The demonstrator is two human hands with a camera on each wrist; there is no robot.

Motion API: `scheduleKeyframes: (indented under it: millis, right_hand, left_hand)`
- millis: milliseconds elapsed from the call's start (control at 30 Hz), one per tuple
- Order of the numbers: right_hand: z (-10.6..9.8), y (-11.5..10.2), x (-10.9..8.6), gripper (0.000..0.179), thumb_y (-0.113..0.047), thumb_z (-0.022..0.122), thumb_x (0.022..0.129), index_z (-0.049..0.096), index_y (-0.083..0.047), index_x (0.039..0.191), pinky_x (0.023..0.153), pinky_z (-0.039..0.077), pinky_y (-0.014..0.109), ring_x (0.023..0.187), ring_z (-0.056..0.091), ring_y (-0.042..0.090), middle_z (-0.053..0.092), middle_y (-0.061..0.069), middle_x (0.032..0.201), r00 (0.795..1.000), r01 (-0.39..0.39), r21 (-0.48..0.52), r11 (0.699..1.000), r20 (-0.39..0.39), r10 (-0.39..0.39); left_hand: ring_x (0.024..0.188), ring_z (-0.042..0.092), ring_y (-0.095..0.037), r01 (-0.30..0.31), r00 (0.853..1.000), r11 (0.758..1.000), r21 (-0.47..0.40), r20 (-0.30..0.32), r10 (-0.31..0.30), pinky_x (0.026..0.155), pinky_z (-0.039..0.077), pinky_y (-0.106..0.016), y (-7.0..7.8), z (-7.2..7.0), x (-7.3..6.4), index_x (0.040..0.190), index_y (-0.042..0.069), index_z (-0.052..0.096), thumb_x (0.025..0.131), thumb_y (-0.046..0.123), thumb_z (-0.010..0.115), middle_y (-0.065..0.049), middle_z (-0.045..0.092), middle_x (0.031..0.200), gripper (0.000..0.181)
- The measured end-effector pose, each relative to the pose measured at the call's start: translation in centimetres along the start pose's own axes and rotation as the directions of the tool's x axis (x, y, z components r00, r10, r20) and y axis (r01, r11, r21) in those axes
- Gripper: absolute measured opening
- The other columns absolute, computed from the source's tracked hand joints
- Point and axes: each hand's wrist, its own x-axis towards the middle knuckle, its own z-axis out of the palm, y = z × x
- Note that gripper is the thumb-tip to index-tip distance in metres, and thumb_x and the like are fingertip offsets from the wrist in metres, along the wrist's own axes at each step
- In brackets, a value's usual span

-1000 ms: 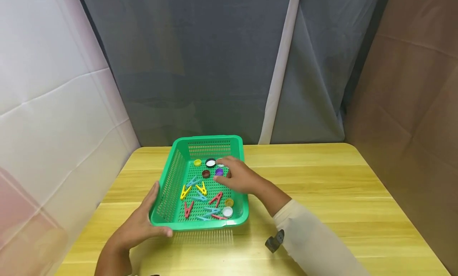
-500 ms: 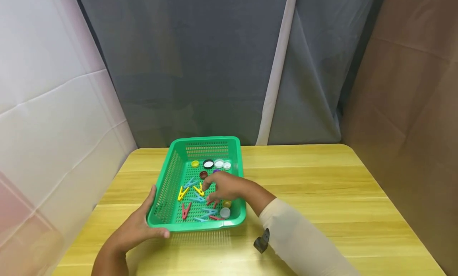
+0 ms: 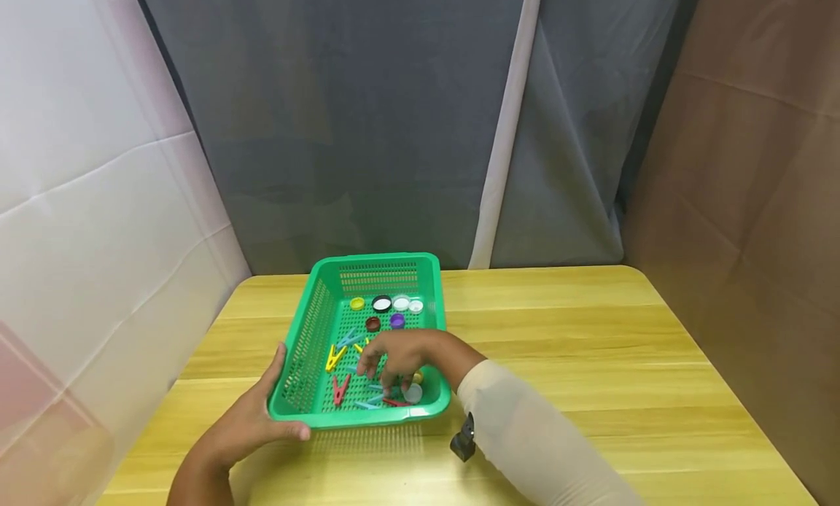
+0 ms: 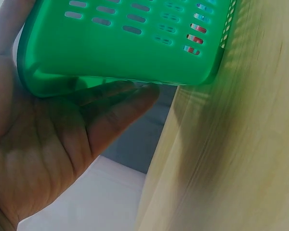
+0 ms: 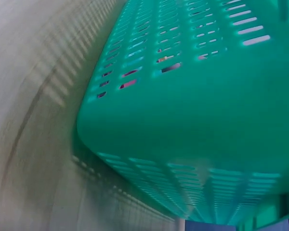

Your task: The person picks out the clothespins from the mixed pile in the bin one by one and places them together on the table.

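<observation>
A green plastic basket (image 3: 359, 418) stands on the table, holding plastic clothes pegs and bottle caps. My left hand (image 3: 241, 418) grips its near left corner, thumb at the near rim and fingers along the left wall. Inside the basket, my right hand (image 3: 397, 356) reaches down over the pegs with thumb and forefinger apart, partly covering several of them. Left of those fingers lie a yellow peg (image 3: 335, 358) and a red peg (image 3: 340, 390). A whitish cap (image 3: 413, 394) lies close to the thumb, beside a partly hidden amber cap (image 3: 418, 377).
Farther back in the basket sit a yellow cap (image 3: 357, 303), a black-rimmed cap (image 3: 381, 304), a brown cap (image 3: 372, 324), a purple cap (image 3: 397, 321) and two white ones. The wooden table (image 3: 577, 345) ends at a grey curtain (image 3: 367, 127), with cloth walls either side.
My right hand has moved from the caps at the back toward the pegs nearer me, uncovering the white and purple caps. The left hand keeps its grip on the basket.
</observation>
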Motion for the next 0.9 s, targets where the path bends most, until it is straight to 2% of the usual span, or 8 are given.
scheduleKeyframes:
  millis: [100, 233, 267, 333, 433, 500, 800, 900]
  right_hand:
    - [0.08, 0.07, 0.10, 0.047, 0.011, 0.072, 0.097, 0.069, -0.004, 0.141, 0.072, 0.064, 0.039, 0.093, 0.078, 0.028, 0.068, 0.015, 0.132, 1.000, -0.012, 0.044, 0.999, 0.009, 0.011]
    - [0.19, 0.05, 0.16, 0.049, 0.009, 0.074, 0.097, 0.067, -0.003, 0.143, 0.072, 0.065, 0.041, 0.099, 0.079, 0.036, 0.066, 0.019, 0.138, 0.999, -0.047, 0.073, 0.996, 0.012, 0.046]
    - [0.22, 0.01, 0.16, 0.049, 0.009, 0.074, 0.097, 0.066, -0.003, 0.143, 0.072, 0.065, 0.042, 0.100, 0.079, 0.037, 0.066, 0.021, 0.140, 0.998, -0.059, 0.077, 0.995, 0.012, 0.058]
    - [0.30, -0.06, 0.14, 0.048, 0.009, 0.073, 0.098, 0.065, -0.001, 0.144, 0.072, 0.066, 0.043, 0.102, 0.079, 0.039, 0.064, 0.024, 0.143, 0.997, -0.082, 0.094, 0.992, 0.011, 0.082]
    - [0.36, -0.11, 0.21, 0.046, 0.010, 0.070, 0.099, 0.064, 0.000, 0.144, 0.071, 0.066, 0.043, 0.102, 0.080, 0.037, 0.064, 0.024, 0.141, 0.994, -0.110, 0.116, 0.987, 0.012, 0.109]
    - [0.37, -0.09, 0.28, 0.044, 0.010, 0.067, 0.101, 0.063, 0.001, 0.144, 0.072, 0.066, 0.043, 0.101, 0.081, 0.035, 0.065, 0.023, 0.139, 0.993, -0.117, 0.123, 0.986, 0.016, 0.116]
    - [0.25, -0.10, 0.22, 0.040, 0.002, 0.065, 0.106, 0.063, 0.000, 0.145, 0.086, 0.066, 0.044, 0.104, 0.079, 0.026, 0.080, 0.016, 0.114, 0.993, -0.111, 0.042, 0.993, 0.037, 0.109]
    - [0.03, -0.20, 0.03, 0.042, 0.002, 0.064, 0.106, 0.061, 0.001, 0.148, 0.090, 0.065, 0.044, 0.107, 0.079, 0.027, 0.079, 0.019, 0.122, 0.994, -0.099, 0.020, 0.995, 0.048, 0.098]
  left_hand:
    - [0.160, 0.020, -0.058, 0.005, 1.000, 1.000, 0.008, 0.001, -0.005, 0.101, 0.038, -0.010, 0.05, 0.03, -0.02, 0.174, 0.020, -0.017, 0.082, 0.022, 0.099, -0.033, 0.000, 0.181, 0.148]
    - [0.160, 0.019, -0.058, 0.007, 1.000, 1.000, 0.018, -0.002, -0.007, 0.120, 0.043, -0.047, 0.16, 0.02, -0.05, 0.174, 0.020, -0.018, 0.081, 0.021, 0.099, -0.033, -0.001, 0.180, 0.149]
    - [0.160, 0.019, -0.058, 0.007, 1.000, 1.000, 0.023, -0.003, -0.007, 0.120, 0.042, -0.051, 0.17, 0.00, -0.07, 0.174, 0.021, -0.018, 0.082, 0.021, 0.099, -0.033, 0.000, 0.180, 0.149]
    - [0.160, 0.020, -0.058, 0.005, 1.000, 1.000, 0.021, 0.000, -0.005, 0.120, 0.043, -0.047, 0.19, 0.00, -0.10, 0.174, 0.021, -0.018, 0.082, 0.022, 0.098, -0.033, 0.000, 0.180, 0.148]
    - [0.161, 0.019, -0.058, 0.005, 1.000, 1.000, 0.004, 0.005, -0.005, 0.108, 0.041, -0.017, 0.08, 0.02, -0.16, 0.174, 0.023, -0.018, 0.083, 0.023, 0.098, -0.032, -0.001, 0.181, 0.148]
    - [0.161, 0.017, -0.058, 0.005, 1.000, 1.000, -0.011, 0.008, -0.005, 0.099, 0.035, -0.006, 0.00, 0.04, -0.17, 0.174, 0.024, -0.018, 0.083, 0.023, 0.098, -0.032, -0.002, 0.181, 0.147]
    - [0.160, 0.020, -0.058, -0.012, 1.000, 1.000, -0.022, 0.004, 0.012, 0.100, 0.035, -0.006, -0.07, 0.03, -0.16, 0.175, 0.023, -0.017, 0.082, 0.021, 0.098, -0.032, -0.002, 0.181, 0.147]
    - [0.160, 0.019, -0.059, -0.020, 1.000, 1.000, -0.018, 0.005, 0.020, 0.100, 0.035, -0.006, -0.11, 0.08, -0.10, 0.175, 0.021, -0.017, 0.082, 0.021, 0.098, -0.033, -0.001, 0.181, 0.147]
